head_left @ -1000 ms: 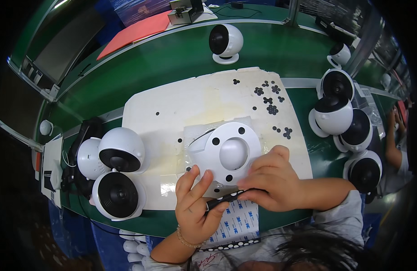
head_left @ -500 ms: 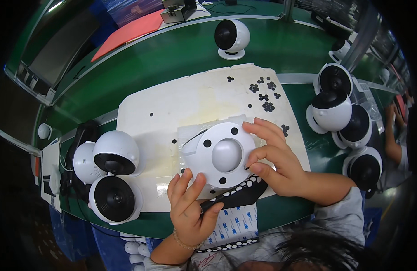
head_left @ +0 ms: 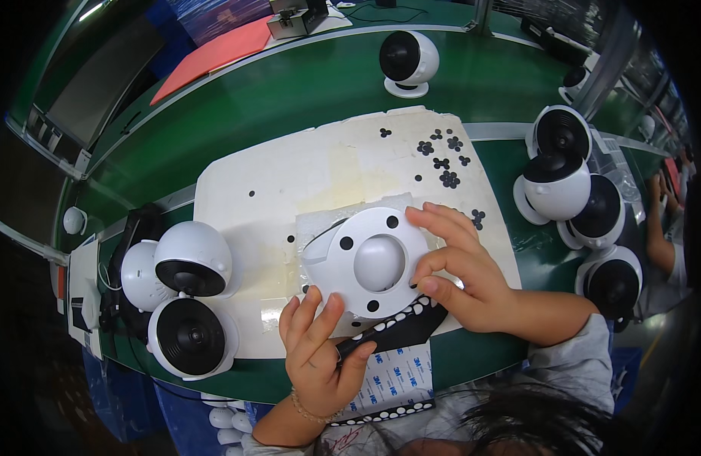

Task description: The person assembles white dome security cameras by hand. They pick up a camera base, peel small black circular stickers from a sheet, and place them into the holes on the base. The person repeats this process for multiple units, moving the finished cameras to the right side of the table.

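I see two bare hands — thin beaded bracelet [head_left: 311,414] on the left wrist, grey sleeve [head_left: 571,365] on the right forearm.

The work surface is a green table [head_left: 289,99] with a curved edge, and a large cream mat [head_left: 289,182] lies on it. At the far side lie a red sheet [head_left: 213,53] and a dark monitor [head_left: 84,76].
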The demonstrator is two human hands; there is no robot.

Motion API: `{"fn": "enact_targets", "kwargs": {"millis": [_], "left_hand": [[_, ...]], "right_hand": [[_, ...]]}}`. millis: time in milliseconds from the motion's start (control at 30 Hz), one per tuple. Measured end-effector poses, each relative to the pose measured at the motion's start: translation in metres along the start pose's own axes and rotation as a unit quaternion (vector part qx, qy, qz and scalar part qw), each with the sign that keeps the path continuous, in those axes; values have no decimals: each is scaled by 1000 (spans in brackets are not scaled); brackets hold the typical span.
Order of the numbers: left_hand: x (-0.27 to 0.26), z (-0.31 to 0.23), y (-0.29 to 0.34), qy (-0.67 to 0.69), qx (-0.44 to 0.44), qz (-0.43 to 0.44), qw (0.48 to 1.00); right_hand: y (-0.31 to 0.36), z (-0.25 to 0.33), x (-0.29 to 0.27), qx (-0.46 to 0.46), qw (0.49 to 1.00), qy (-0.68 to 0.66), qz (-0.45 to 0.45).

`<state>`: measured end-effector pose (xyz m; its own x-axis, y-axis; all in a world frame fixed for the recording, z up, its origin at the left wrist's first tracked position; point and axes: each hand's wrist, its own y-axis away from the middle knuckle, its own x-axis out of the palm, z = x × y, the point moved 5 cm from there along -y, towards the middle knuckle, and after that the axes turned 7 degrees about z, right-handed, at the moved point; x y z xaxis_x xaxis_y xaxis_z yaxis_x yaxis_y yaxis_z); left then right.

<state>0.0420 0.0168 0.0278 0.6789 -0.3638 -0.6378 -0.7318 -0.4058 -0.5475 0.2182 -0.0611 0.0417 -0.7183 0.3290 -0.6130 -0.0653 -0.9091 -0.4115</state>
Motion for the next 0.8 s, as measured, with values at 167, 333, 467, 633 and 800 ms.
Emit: {"fn": "enact_targets", "kwargs": {"millis": [167, 333, 467, 633, 800], "left_hand": [[0, 0, 0, 1, 4, -4, 1000], [-1, 1, 0, 5, 3, -1, 1000], [-1, 1, 1, 0, -3, 7, 1000], [-6, 1, 2, 12, 7, 29, 999], [-8, -1, 0, 123, 25, 47, 991]], "right_hand": [[8, -1, -1, -131, 971, 198, -32], [4, -11, -5, 18, 997, -35, -65], [5, -31, 30, 262, 847, -455, 87], [-28, -29, 14, 211, 849, -483, 21], [-97, -66, -22, 230, 859, -455, -50]]}}
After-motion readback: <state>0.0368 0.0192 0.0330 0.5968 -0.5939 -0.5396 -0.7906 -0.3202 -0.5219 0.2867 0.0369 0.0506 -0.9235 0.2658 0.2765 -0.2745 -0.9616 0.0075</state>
